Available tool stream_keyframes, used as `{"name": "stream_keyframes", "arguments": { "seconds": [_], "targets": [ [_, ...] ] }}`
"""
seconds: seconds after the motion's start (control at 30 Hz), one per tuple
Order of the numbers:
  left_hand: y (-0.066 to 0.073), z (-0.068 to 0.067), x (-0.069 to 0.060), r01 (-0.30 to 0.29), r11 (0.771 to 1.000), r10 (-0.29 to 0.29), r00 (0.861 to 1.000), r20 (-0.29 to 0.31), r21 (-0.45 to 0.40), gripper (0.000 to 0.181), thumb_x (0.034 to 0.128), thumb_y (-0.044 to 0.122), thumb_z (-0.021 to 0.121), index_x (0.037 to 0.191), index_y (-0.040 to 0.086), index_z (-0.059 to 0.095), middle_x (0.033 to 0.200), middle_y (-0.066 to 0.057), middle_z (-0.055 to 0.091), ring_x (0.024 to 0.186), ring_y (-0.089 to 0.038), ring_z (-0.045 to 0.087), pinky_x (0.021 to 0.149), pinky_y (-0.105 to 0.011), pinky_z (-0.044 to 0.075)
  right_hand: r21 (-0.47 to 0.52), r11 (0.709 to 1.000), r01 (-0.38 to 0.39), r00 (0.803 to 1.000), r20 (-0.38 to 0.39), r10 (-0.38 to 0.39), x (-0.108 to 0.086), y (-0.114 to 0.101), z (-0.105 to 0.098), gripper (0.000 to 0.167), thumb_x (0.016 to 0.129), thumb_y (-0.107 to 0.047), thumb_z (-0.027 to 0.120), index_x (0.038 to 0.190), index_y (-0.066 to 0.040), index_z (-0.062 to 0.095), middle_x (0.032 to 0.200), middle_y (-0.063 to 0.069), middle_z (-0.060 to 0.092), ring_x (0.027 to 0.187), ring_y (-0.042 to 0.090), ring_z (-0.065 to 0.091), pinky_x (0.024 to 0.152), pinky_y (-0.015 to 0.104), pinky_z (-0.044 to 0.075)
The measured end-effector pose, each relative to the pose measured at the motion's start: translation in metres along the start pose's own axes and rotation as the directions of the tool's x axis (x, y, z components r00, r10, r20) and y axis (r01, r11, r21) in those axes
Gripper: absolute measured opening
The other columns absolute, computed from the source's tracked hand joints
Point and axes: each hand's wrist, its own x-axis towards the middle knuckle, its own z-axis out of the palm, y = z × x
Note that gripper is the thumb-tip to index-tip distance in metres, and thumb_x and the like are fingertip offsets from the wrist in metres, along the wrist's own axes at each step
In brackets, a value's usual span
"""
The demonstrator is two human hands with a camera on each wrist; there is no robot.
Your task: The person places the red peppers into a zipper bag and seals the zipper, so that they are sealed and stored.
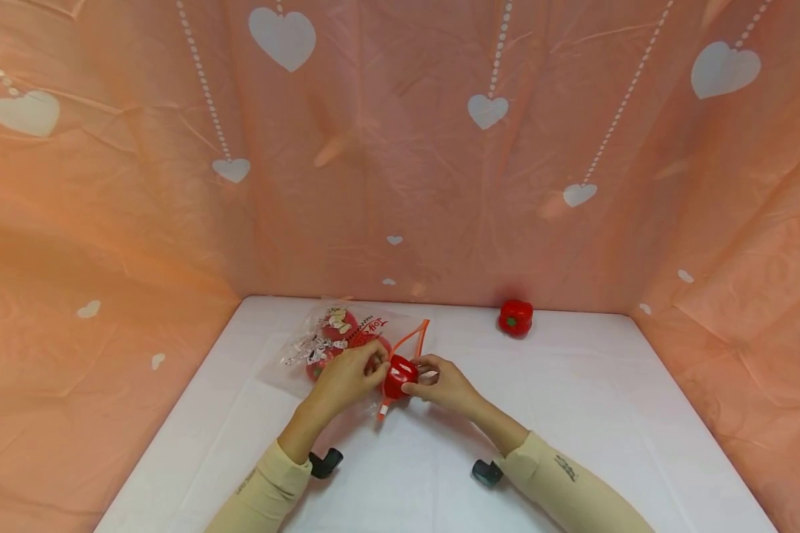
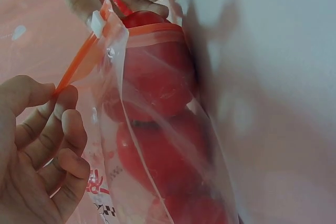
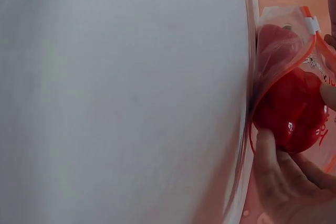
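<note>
A clear zip bag [image 2: 152, 87] with an orange rim and a white slider lies on the table with several red peppers inside. My left hand [image 1: 352, 376] pinches the bag's orange edge between thumb and finger, as the left wrist view shows [image 2: 44, 145]. At the bag's mouth is a glossy red pepper [image 1: 400, 377], partly within the orange rim. My right hand [image 1: 448, 385] holds that pepper from the right; in the right wrist view its fingers and thumb are round the pepper [image 3: 291, 111].
Another red pepper [image 1: 515, 318] stands alone at the back right of the white table [image 1: 573, 414]. Pink cloth [image 1: 400, 185] with white hearts rises behind and at both sides. Dark objects [image 1: 487, 472] show beside both forearms.
</note>
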Motion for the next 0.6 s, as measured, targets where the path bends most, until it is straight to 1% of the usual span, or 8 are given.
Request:
{"name": "stream_keyframes", "arguments": {
  "seconds": [0.1, 0.17, 0.33, 0.47, 0.6],
  "targets": [
    [-0.0001, 0.0004, 0.0004, -0.005, 1.0, 0.005, 1.0, -0.003, 0.003, 0.01, 0.0978, 0.02, 0.075, 0.097, 0.022, 0.065, 0.074, 0.013, 0.061, 0.066, -0.006, 0.053, 0.06, -0.03, 0.046, 0.049, 0.999, -0.007, 1.0, 0.025, 0.005, 0.0004, 0.0009, 0.0001, 0.059, 0.093, -0.011, 0.083, 0.14, 0.012, 0.057, 0.124, 0.027, 0.069, 0.1, 0.035, 0.077, 0.077, 0.04, 0.064],
    [0.0002, 0.0003, 0.0008, -0.008, 1.0, 0.008, 1.0, -0.004, 0.004, 0.009, 0.0975, 0.02, 0.075, 0.097, 0.022, 0.066, 0.074, 0.014, 0.061, 0.066, -0.006, 0.053, 0.06, -0.03, 0.046, 0.039, 0.999, -0.009, 1.0, 0.024, 0.008, 0.0001, 0.0006, -0.0002, 0.058, 0.092, -0.009, 0.084, 0.14, 0.011, 0.057, 0.123, 0.025, 0.07, 0.1, 0.033, 0.076, 0.079, 0.039, 0.064],
    [0.0, 0.0003, 0.0012, -0.012, 1.0, 0.012, 1.0, -0.004, 0.002, 0.009, 0.0966, 0.019, 0.075, 0.099, 0.022, 0.067, 0.076, 0.014, 0.062, 0.067, -0.006, 0.054, 0.061, -0.03, 0.046, -0.002, 0.999, 0.032, 0.999, 0.023, -0.032, 0.0007, 0.0, -0.001, 0.052, 0.09, -0.002, 0.083, 0.135, 0.012, 0.059, 0.117, 0.024, 0.071, 0.1, 0.033, 0.075, 0.085, 0.036, 0.063],
    [-0.0012, 0.0016, 0.0009, -0.008, 1.0, 0.008, 1.0, -0.005, 0.002, 0.01, 0.097, 0.018, 0.075, 0.099, 0.022, 0.066, 0.076, 0.014, 0.062, 0.067, -0.005, 0.054, 0.061, -0.03, 0.047, 0.01, 0.999, 0.051, 0.998, 0.033, -0.052, 0.004, 0.0006, -0.0003, 0.045, 0.091, 0.001, 0.082, 0.129, 0.012, 0.061, 0.113, 0.024, 0.073, 0.097, 0.032, 0.075, 0.081, 0.034, 0.063],
    [-0.0006, 0.0019, 0.001, 0.0, 1.0, 0.0, 1.0, 0.0, 0.0, 0.01, 0.0976, 0.019, 0.075, 0.099, 0.022, 0.066, 0.076, 0.013, 0.062, 0.067, -0.006, 0.053, 0.061, -0.03, 0.046, 0.02, 0.999, 0.045, 0.998, 0.038, -0.046, 0.0081, 0.0025, 0.0014, 0.043, 0.091, 0.0, 0.081, 0.128, 0.012, 0.062, 0.111, 0.024, 0.074, 0.095, 0.029, 0.075, 0.077, 0.033, 0.062]
  ]
}}
